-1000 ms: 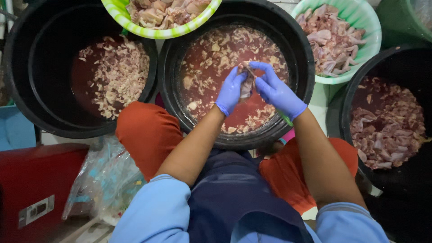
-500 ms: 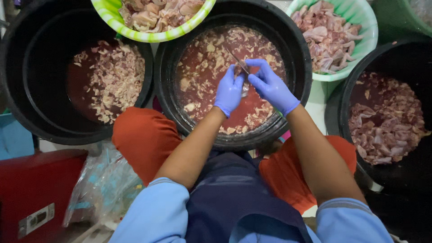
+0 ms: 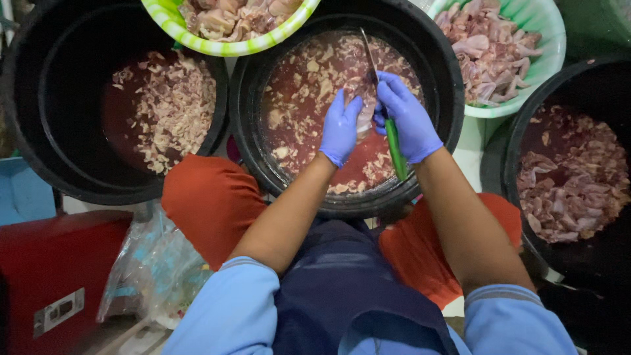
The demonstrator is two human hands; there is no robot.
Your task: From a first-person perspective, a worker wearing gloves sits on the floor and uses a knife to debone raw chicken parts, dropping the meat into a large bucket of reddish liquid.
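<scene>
Pale, soft raw meat piece (image 3: 363, 112) looks slippery, so I pinch it in my blue-gloved left hand (image 3: 340, 129); my right hand (image 3: 406, 117) is clamped on the green-handled knife (image 3: 394, 148).

Meat piece (image 3: 365, 113) half-hidden between gloves

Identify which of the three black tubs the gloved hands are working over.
The middle black tub, directly under the left hand and right hand; the other two stand untouched either side.
</scene>
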